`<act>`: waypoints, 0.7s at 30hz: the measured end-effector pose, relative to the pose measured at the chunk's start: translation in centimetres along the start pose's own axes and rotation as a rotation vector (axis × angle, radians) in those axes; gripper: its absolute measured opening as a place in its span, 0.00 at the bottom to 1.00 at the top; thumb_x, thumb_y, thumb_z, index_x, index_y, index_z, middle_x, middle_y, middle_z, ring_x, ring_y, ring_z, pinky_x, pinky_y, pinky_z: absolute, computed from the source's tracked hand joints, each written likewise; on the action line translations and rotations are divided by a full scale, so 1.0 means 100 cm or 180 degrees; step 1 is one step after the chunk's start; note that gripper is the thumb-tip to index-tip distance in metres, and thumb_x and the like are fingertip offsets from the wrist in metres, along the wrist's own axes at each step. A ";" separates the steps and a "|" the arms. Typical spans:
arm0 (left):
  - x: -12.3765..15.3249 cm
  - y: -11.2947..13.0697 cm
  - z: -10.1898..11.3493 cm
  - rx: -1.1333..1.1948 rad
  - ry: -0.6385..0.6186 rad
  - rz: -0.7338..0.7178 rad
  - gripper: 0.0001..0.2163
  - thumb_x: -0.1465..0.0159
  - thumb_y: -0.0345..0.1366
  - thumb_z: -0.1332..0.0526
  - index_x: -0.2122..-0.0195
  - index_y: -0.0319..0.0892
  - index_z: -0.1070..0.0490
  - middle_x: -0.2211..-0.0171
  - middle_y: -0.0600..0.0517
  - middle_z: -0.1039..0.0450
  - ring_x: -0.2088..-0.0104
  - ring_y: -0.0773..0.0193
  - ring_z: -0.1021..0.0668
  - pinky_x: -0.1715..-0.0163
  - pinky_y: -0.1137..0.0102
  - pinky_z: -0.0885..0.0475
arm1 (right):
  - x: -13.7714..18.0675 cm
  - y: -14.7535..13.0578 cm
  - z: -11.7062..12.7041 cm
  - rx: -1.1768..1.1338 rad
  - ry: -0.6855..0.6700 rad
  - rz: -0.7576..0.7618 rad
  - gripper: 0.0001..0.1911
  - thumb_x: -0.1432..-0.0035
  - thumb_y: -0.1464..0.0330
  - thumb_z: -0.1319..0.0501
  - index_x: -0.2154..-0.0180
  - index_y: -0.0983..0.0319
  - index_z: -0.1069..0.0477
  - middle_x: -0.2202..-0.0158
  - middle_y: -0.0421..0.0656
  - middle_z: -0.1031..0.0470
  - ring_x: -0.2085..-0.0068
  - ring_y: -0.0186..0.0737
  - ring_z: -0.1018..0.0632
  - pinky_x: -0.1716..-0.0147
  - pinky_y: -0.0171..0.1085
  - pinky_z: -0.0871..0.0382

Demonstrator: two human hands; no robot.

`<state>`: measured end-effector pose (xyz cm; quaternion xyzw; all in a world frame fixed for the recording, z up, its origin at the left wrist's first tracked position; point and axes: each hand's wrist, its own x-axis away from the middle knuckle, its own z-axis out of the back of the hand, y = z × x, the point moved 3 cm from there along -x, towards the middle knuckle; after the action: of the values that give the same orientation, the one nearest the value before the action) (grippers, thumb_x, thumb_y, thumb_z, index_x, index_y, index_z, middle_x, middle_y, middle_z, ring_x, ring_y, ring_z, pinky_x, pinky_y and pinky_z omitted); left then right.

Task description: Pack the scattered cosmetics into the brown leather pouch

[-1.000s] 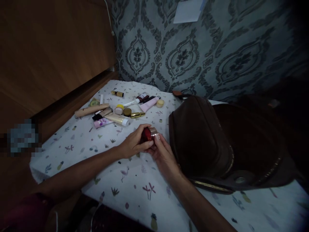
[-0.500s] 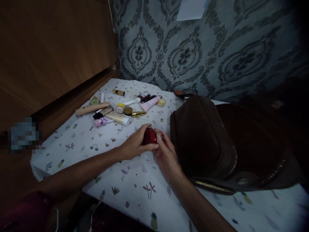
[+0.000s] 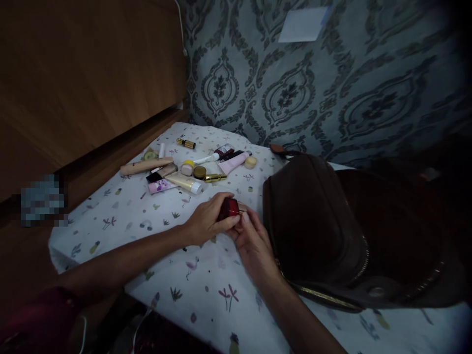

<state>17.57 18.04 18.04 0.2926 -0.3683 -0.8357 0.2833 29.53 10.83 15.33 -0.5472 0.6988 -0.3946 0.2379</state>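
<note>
My left hand [image 3: 208,220] is closed round a small, shiny, dark red bottle [image 3: 229,209] that looks like perfume. The fingers of my right hand [image 3: 255,241] pinch the bottle's pale, narrow end [image 3: 242,208], which points right. Both hands are together above the patterned cloth, just left of a brown leather bag [image 3: 302,216]. Beyond them lies a loose group of cosmetics: a pink tube [image 3: 236,162], a cream tube with a white cap [image 3: 186,182], a gold lipstick [image 3: 216,177], a small jar with a yellow lid [image 3: 188,167] and several others.
A white cloth with small prints [image 3: 206,295] covers the table. The open brown bag fills its right side. Wooden furniture [image 3: 92,73] borders the left, and a patterned wall [image 3: 258,73] rises behind. A white cable [image 3: 84,327] hangs near the front edge.
The view has shifted slightly, so the table and bag appear a little lower and further right. Both hands keep their hold on the red bottle, its pale end showing slightly more.
</note>
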 end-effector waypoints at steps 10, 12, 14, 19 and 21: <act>0.002 0.003 -0.003 0.0141 -0.0070 -0.0019 0.37 0.39 0.57 0.37 0.37 0.39 0.44 0.44 0.38 0.33 0.44 0.46 0.27 0.44 0.52 0.32 | 0.001 -0.006 -0.003 0.0148 0.0049 -0.0062 0.18 0.51 0.55 0.26 0.60 0.56 0.21 0.56 0.41 0.19 0.52 0.43 0.21 0.50 0.40 0.26; 0.003 0.003 -0.004 0.0362 -0.0085 0.0164 0.36 0.37 0.58 0.40 0.36 0.38 0.45 0.44 0.38 0.33 0.44 0.45 0.28 0.44 0.51 0.32 | 0.000 -0.005 -0.002 0.0186 0.0036 0.0029 0.20 0.52 0.56 0.26 0.58 0.56 0.22 0.53 0.42 0.20 0.49 0.44 0.22 0.46 0.43 0.28; 0.003 0.002 -0.004 0.0506 -0.0012 0.0297 0.34 0.35 0.58 0.43 0.37 0.39 0.45 0.44 0.38 0.32 0.44 0.47 0.28 0.43 0.52 0.33 | 0.000 -0.003 -0.001 0.0235 0.0050 0.0102 0.23 0.52 0.57 0.26 0.55 0.55 0.23 0.51 0.43 0.20 0.47 0.45 0.23 0.42 0.46 0.31; 0.001 0.001 -0.004 0.0546 -0.0093 0.0473 0.27 0.32 0.59 0.48 0.46 0.39 0.37 0.56 0.44 0.25 0.56 0.52 0.22 0.53 0.58 0.28 | -0.002 -0.001 0.006 0.0444 0.0316 0.0231 0.28 0.55 0.55 0.25 0.51 0.53 0.25 0.49 0.43 0.21 0.46 0.46 0.23 0.39 0.50 0.36; 0.001 0.002 -0.004 0.0540 -0.0127 0.0454 0.25 0.32 0.58 0.47 0.48 0.40 0.37 0.59 0.46 0.24 0.59 0.54 0.22 0.57 0.61 0.27 | -0.002 -0.002 0.008 0.0532 0.0312 0.0247 0.29 0.55 0.55 0.25 0.50 0.53 0.25 0.48 0.43 0.21 0.45 0.46 0.23 0.39 0.49 0.36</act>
<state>17.80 17.74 17.95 0.2718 -0.4632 -0.7849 0.3090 30.29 10.83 15.03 -0.4780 0.6949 -0.4683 0.2633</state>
